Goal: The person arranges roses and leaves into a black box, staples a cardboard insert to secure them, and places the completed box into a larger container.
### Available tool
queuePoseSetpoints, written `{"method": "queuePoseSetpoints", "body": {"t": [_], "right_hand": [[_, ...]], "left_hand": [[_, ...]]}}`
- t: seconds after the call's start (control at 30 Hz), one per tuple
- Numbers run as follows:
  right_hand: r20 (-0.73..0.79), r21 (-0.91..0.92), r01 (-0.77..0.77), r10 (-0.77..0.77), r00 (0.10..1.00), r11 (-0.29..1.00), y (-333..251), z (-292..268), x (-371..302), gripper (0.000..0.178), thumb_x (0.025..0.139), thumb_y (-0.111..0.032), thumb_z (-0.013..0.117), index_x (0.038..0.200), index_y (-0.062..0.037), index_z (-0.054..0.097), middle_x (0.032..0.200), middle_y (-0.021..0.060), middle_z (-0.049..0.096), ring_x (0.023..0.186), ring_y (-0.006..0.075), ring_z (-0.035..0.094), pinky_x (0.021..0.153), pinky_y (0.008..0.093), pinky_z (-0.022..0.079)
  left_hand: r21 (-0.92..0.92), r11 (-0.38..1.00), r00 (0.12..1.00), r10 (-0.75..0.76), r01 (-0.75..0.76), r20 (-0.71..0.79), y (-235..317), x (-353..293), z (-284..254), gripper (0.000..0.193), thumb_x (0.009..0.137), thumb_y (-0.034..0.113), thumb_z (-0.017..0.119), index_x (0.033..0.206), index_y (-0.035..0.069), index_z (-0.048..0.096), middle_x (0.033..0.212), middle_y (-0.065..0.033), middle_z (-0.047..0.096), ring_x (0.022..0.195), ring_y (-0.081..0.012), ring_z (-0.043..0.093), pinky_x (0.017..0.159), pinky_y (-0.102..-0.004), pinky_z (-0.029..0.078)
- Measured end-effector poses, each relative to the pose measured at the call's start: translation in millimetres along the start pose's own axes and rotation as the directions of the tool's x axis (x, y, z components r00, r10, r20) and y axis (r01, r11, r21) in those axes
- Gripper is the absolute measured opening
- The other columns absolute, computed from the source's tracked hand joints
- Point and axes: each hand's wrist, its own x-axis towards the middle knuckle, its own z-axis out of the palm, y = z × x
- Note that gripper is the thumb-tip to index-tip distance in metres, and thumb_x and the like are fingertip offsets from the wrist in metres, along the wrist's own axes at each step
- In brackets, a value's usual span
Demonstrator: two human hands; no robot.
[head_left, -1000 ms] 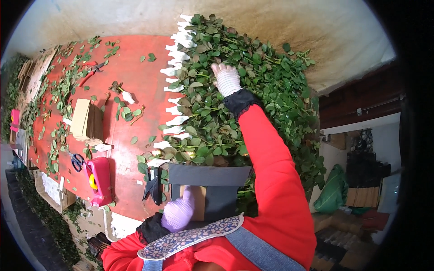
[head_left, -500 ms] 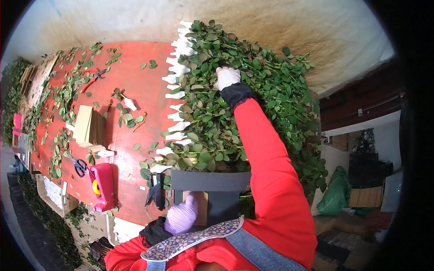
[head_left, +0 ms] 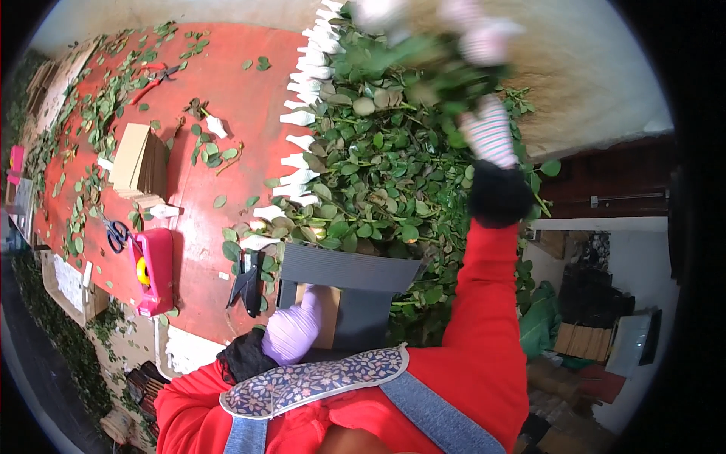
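Note:
My right hand [head_left: 490, 132], in a striped glove, is raised at the upper right, closed on leafy rose stems [head_left: 423, 72]. Motion smears these stems and the pale pink and white heads [head_left: 484, 41] beyond them, so I cannot tell how many there are. Below lies a thick pile of leafy roses [head_left: 378, 166], its white-sleeved heads [head_left: 299, 177] lined up along the left side. My left hand [head_left: 293, 333], in a lilac glove, grips a brown cardboard sheet [head_left: 327, 318] inside a dark grey stand [head_left: 348, 265]; its lower fingers are hidden.
On the red table [head_left: 242, 106] are stacked cardboard pieces [head_left: 140, 163], a pink tape dispenser [head_left: 153, 272], scissors [head_left: 117, 234], a black stapler [head_left: 247, 284] and red pruning shears [head_left: 153, 83]. Loose leaves are scattered about. A wall [head_left: 590, 83] rises behind the pile.
My right hand has moved from the top of the pile toward the right, lifting rose stems. My left hand keeps its place at the cardboard. The whole view has shifted slightly.

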Motion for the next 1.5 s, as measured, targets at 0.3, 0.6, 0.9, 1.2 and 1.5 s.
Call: {"method": "queuePoseSetpoints", "body": {"t": [0.3,0.6,0.9,1.2,1.5], "right_hand": [[0.677,-0.306,0.386,-0.086,0.731,0.87,-99,48,13,0.066,0.078,-0.037,0.076,0.13,-0.0094,0.047,0.123,0.0142,0.058,0.116,0.0331,0.056,0.099,0.0418,0.044],[0.526,-0.028,0.414,-0.338,0.78,0.91,-165,65,25,0.02,0.091,-0.017,0.054,0.107,-0.0107,0.065,0.084,0.0134,0.066,0.077,0.0299,0.065,0.07,0.0397,0.052],[0.55,-0.47,0.376,-0.068,0.832,0.798,-150,201,23,0.021,0.094,-0.021,0.05,0.11,-0.0155,0.062,0.11,0.0055,0.064,0.106,0.0236,0.061,0.081,0.0395,0.054],[-0.052,0.038,0.192,-0.19,0.98,0.981,-131,142,42,0.05,0.083,-0.024,0.066,0.126,-0.0059,0.048,0.102,0.0204,0.062,0.089,0.0337,0.062,0.08,0.0449,0.051],[0.628,-0.367,0.048,0.209,0.75,0.929,-138,216,61,0.046,0.081,-0.022,0.066,0.125,-0.0108,0.055,0.108,0.0157,0.067,0.102,0.0346,0.064,0.086,0.0482,0.052]], "left_hand": [[-0.066,0.996,0.994,-0.049,0.056,0.094,-2,-3,2,0.05,0.087,0.016,0.054,0.13,-0.008,0.047,0.05,-0.0046,0.047,0.038,-0.0202,0.05,0.036,-0.0364,0.038],[-0.086,0.996,0.993,-0.015,0.025,0.113,-3,-9,4,0.055,0.086,0.011,0.054,0.133,-0.013,0.041,0.053,-0.0074,0.05,0.041,-0.0226,0.053,0.039,-0.038,0.04],[-0.094,0.995,0.999,-0.033,0.035,0.023,-4,-9,4,0.04,0.091,0.017,0.056,0.126,-0.004,0.049,0.052,-0.0085,0.051,0.039,-0.0248,0.052,0.037,-0.0393,0.039],[-0.192,0.974,0.993,-0.116,0.118,0.023,-3,-9,5,0.039,0.092,0.018,0.056,0.126,0.001,0.05,0.053,-0.0086,0.053,0.04,-0.0258,0.054,0.037,-0.0399,0.04],[-0.203,0.977,0.998,-0.064,0.069,0.029,-7,-3,-3,0.036,0.091,0.021,0.058,0.121,0.001,0.053,0.052,-0.008,0.053,0.041,-0.0256,0.055,0.038,-0.0391,0.041]]}}
